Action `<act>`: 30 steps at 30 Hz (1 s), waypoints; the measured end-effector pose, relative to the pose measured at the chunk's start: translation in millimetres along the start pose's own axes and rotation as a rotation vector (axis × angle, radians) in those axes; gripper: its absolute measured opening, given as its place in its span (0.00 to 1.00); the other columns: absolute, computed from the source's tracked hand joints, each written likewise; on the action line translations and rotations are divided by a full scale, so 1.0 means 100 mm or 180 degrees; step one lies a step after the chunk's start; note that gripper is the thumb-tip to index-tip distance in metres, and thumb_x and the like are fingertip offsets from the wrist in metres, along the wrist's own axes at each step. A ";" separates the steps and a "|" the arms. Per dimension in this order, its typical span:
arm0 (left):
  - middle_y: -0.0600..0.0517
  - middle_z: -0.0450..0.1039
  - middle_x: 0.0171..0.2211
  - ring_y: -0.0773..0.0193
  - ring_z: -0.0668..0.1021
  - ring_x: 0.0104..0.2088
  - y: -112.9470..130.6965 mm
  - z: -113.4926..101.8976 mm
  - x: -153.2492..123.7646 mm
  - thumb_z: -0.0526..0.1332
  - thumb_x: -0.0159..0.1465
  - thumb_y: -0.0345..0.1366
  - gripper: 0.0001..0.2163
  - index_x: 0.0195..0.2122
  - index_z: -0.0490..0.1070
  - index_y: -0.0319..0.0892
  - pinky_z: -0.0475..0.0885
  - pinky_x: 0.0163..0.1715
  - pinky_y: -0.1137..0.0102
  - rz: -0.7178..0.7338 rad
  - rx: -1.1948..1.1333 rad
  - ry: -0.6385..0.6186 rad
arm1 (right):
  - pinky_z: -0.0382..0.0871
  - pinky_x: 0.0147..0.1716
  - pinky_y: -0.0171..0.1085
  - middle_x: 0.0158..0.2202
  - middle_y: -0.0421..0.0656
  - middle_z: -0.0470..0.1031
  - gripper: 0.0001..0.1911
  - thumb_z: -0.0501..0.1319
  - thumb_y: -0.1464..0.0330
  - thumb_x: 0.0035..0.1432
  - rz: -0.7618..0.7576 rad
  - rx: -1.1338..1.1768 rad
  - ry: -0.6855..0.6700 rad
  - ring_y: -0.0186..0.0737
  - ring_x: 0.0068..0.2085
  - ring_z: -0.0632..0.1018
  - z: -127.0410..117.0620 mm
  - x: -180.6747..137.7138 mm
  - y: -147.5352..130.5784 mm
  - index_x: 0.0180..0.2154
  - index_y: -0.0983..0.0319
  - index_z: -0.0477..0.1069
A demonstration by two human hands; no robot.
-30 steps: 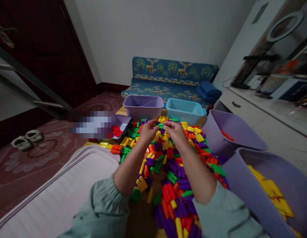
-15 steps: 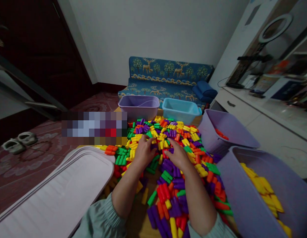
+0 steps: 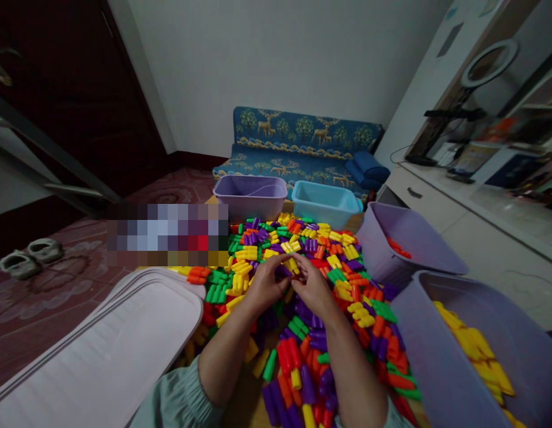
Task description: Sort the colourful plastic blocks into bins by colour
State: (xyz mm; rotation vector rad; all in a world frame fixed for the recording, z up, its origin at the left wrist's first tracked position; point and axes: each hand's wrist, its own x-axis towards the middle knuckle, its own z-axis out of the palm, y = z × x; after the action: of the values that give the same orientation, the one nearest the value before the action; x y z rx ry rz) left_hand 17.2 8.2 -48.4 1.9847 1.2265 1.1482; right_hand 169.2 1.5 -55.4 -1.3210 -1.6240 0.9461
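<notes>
Both my hands meet over a spread pile of bullet-shaped plastic building blocks (image 3: pixel 303 327) in yellow, green, red, orange and purple. My left hand (image 3: pixel 267 284) curls inward, thumb and fingers bent around yellow blocks (image 3: pixel 294 266). Opposite it, my right hand (image 3: pixel 315 288) is closed from the other side, its fingertips nearly touching the left ones. Part of the yellow blocks is hidden by the fingers. Many blocks are joined in short rows; others lie loose on the wooden table (image 3: pixel 251 392).
Behind the pile stand a purple bin (image 3: pixel 251 205) and a light blue bin (image 3: pixel 325 205). At right, one purple bin (image 3: pixel 374 252) holds orange-red blocks, and a nearer one (image 3: pixel 430 339) holds yellow blocks. Stacked pale lids (image 3: pixel 124 345) lie at left. A patterned sofa (image 3: pixel 298 145) is beyond.
My hands have come together from a spread, open-fingered pose, closing around yellow blocks above the middle of the pile. The view has tilted slightly upward.
</notes>
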 end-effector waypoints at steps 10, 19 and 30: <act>0.47 0.80 0.41 0.56 0.80 0.40 0.06 -0.15 0.02 0.62 0.60 0.40 0.19 0.52 0.73 0.41 0.72 0.41 0.66 -0.0247 0.0702 -0.0349 | 0.72 0.48 0.42 0.46 0.46 0.78 0.20 0.59 0.71 0.49 0.0024 0.0251 0.0076 0.43 0.46 0.79 -0.06 0.03 0.07 0.47 0.61 0.72; 0.38 0.74 0.49 0.47 0.76 0.51 0.04 -0.75 0.01 0.58 0.60 0.33 0.20 0.54 0.73 0.39 0.69 0.49 0.60 -0.1325 0.2584 -0.0354 | 0.72 0.40 0.40 0.41 0.49 0.78 0.13 0.59 0.72 0.51 0.0232 -0.1020 0.0499 0.43 0.37 0.79 -0.10 0.01 0.05 0.40 0.63 0.75; 0.44 0.78 0.45 0.54 0.78 0.47 0.06 -0.57 0.01 0.55 0.56 0.26 0.21 0.49 0.76 0.43 0.71 0.42 0.68 -0.1385 0.2070 -0.0490 | 0.71 0.39 0.39 0.39 0.45 0.80 0.17 0.61 0.67 0.53 0.0221 -0.1491 0.0196 0.43 0.37 0.79 -0.08 -0.02 0.01 0.46 0.59 0.76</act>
State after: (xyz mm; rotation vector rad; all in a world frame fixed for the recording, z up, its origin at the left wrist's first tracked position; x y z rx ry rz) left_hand -29.6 7.1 -14.9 2.0193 1.9941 0.3947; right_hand 176.9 -0.2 -54.2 -1.7088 -1.8289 0.5713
